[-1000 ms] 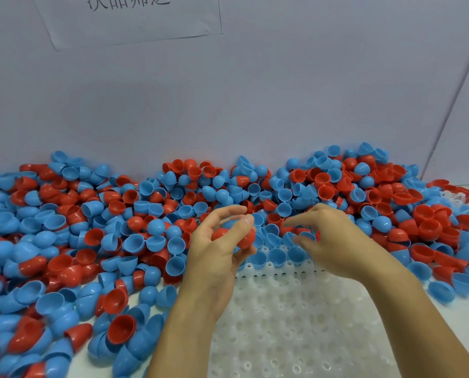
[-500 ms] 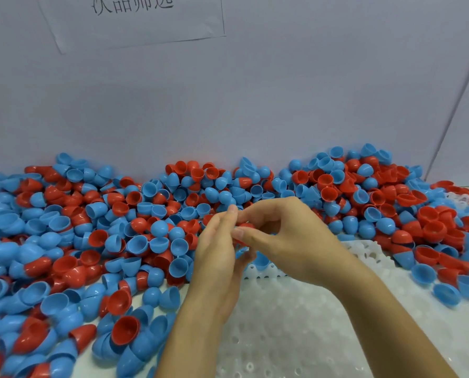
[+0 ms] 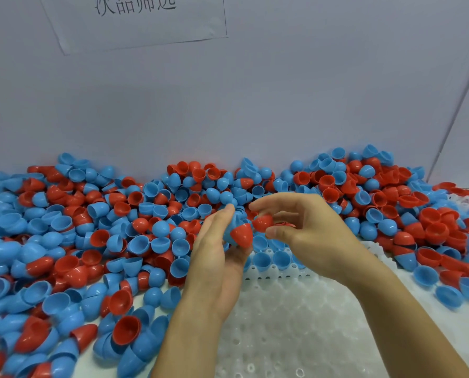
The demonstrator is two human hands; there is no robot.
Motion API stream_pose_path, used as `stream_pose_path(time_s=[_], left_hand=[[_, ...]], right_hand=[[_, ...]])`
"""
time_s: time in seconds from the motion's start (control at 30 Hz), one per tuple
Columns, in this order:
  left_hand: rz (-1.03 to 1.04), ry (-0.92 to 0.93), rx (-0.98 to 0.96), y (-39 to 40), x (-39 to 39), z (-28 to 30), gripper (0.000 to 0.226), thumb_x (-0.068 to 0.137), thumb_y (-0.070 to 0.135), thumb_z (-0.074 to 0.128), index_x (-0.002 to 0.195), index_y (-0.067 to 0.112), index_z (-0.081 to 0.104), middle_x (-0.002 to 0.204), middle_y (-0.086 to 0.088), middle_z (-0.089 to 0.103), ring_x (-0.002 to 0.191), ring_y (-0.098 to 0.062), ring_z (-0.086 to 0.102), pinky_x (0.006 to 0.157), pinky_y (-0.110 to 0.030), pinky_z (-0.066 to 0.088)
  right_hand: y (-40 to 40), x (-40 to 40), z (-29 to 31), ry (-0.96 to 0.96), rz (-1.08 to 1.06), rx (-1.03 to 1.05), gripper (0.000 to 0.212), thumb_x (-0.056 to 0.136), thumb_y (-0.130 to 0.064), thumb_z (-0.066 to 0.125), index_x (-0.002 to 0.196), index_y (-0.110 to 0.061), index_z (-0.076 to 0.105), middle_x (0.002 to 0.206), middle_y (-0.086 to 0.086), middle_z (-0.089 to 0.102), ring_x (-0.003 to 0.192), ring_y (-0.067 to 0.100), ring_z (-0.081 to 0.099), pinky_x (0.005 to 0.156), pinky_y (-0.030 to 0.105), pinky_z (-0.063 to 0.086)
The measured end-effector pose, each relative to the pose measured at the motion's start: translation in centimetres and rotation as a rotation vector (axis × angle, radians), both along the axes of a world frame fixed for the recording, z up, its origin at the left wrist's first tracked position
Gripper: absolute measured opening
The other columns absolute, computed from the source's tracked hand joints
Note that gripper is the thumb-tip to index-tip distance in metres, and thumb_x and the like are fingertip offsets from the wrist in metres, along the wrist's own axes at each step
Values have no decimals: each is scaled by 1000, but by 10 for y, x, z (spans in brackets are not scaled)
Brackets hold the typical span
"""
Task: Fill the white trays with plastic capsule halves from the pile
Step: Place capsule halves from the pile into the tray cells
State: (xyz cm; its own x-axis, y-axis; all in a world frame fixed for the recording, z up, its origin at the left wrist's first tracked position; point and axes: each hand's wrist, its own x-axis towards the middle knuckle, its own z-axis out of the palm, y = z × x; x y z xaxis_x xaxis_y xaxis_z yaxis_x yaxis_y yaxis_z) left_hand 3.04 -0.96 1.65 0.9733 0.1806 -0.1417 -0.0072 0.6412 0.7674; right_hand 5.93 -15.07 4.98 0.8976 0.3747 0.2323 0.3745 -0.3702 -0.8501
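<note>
A wide pile of red and blue capsule halves [image 3: 118, 227] covers the table from left to right along the wall. In front of me lies the white tray [image 3: 296, 323], with a few blue halves [image 3: 271, 259] seated in its far row. My left hand [image 3: 217, 257] holds a small cluster of halves, a red one [image 3: 241, 234] sticking out to the right and blue ones behind it. My right hand [image 3: 307, 230] pinches another red half [image 3: 263, 222] just beside that cluster, above the tray's far edge.
A grey wall [image 3: 255, 105] with a taped paper sign [image 3: 135, 20] rises right behind the pile. Loose halves [image 3: 446, 282] spill round the tray's right side. Another white tray edge [image 3: 462, 200] shows at the far right under the pile.
My right hand came from the pile to my left hand, met it, and now draws away a little to the right with a red half pinched in it.
</note>
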Motion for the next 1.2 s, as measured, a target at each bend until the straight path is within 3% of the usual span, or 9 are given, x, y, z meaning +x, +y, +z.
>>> stream_pose_path(time_s=[0.07, 0.27, 0.43, 0.53, 0.7, 0.8, 0.93, 1.07, 1.2], left_hand=[[-27, -16, 34, -1, -1, -1, 18, 94, 25, 63, 101, 10, 70, 82, -4, 67, 65, -8, 60, 52, -19, 50], [-94, 21, -19, -2, -4, -1, 27, 87, 17, 49, 96, 2, 69, 77, -14, 63, 55, -14, 51, 45, -24, 43], [-115, 79, 75, -2, -6, 1, 25, 67, 24, 61, 84, 5, 59, 58, -5, 30, 50, -13, 26, 39, -23, 28], [-170, 87, 137, -8, -9, 3, 34, 77, 38, 65, 73, 4, 71, 54, -4, 32, 46, -12, 28, 38, -23, 29], [-195, 35, 80, -16, -8, 8, 51, 72, 49, 67, 85, 1, 76, 53, -5, 36, 45, -12, 32, 38, -23, 31], [-200, -24, 45, -18, -7, 10, 38, 72, 42, 70, 86, 7, 73, 56, -5, 37, 46, -12, 32, 38, -22, 33], [-184, -92, 127, -19, -7, 10, 18, 72, 38, 71, 68, 21, 74, 57, -4, 38, 48, -11, 34, 40, -22, 34], [-171, -139, 346, -19, -5, 6, 21, 68, 43, 71, 70, 22, 73, 61, -5, 39, 49, -13, 37, 43, -27, 38], [-188, -155, 434, -20, -4, 3, 26, 65, 48, 69, 75, 24, 75, 59, -4, 40, 50, -12, 40, 44, -26, 41]], right_hand=[[-1, 1, 0, -23, -12, 2, 46, 86, 8, 67, 97, -37, 72, 99, -18, 72, 99, -7, 64, 84, 13, 54], [-4, 2, -2, -48, -26, 62, 53, 83, 21, 59, 86, -31, 72, 91, -15, 72, 96, -5, 65, 74, 11, 54], [-9, 2, -6, -54, -26, 105, 49, 83, 20, 61, 88, -28, 71, 94, -15, 71, 97, 1, 66, 79, 17, 56], [-13, 1, -5, -102, -27, 91, 50, 82, 20, 60, 90, -28, 70, 92, -12, 71, 95, 4, 66, 79, 20, 56], [-18, 1, -1, -197, -49, 71, 55, 79, 22, 56, 86, -30, 69, 90, -15, 69, 93, 3, 65, 76, 14, 54], [-17, 2, -2, -217, -74, 31, 56, 79, 23, 53, 88, -30, 68, 87, -14, 68, 92, 2, 64, 74, 14, 54], [-17, 2, -2, -222, -122, -22, 50, 84, 10, 49, 101, -32, 70, 99, -19, 69, 102, -9, 59, 78, 4, 45], [-21, 3, -2, -172, -121, -26, 34, 90, -7, 60, 110, -31, 71, 103, -22, 70, 102, -12, 60, 79, 5, 47], [-36, 4, 4, -66, -34, -89, 38, 90, -6, 61, 116, -31, 70, 106, -22, 72, 104, -12, 61, 82, 2, 46]])
